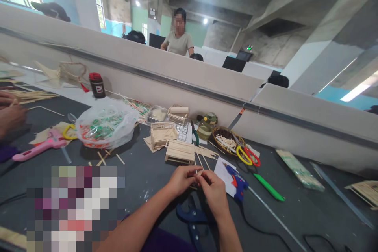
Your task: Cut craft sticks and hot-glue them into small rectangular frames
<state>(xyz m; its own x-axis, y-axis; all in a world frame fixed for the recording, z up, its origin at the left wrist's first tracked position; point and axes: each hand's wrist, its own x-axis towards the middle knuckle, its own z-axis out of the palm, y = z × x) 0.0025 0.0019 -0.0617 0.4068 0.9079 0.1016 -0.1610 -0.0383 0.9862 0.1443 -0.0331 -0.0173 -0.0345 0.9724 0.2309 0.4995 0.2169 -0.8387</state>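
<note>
1. Sliver of pale, probably wooden stick (pixel 200 173), mostly hidden, sits between your left hand (pixel 183 179) and right hand (pixel 213 187), fingers of both pinched close around it.
2. Fine fingertip fitting, by the look of it; the next move calls for steady alignment.
3. Just beyond: slatted pale-wood model (pixel 180 152). Rightward: blue plastic glue gun (pixel 240 185).
4. Branding? Black cylindrical red-lidded jar (pixel 97 86), white logo, unreadable.

Pale-tan wooden model (pixel 179 150), blue glue gun (pixel 242 187), seemingly navy tool (pixel 193 214)

The left hand (pixel 181 180) and right hand (pixel 215 191) pinch a small pale piece (pixel 200 173), mostly hidden. It is left of the blue glue gun (pixel 241 186).
</note>
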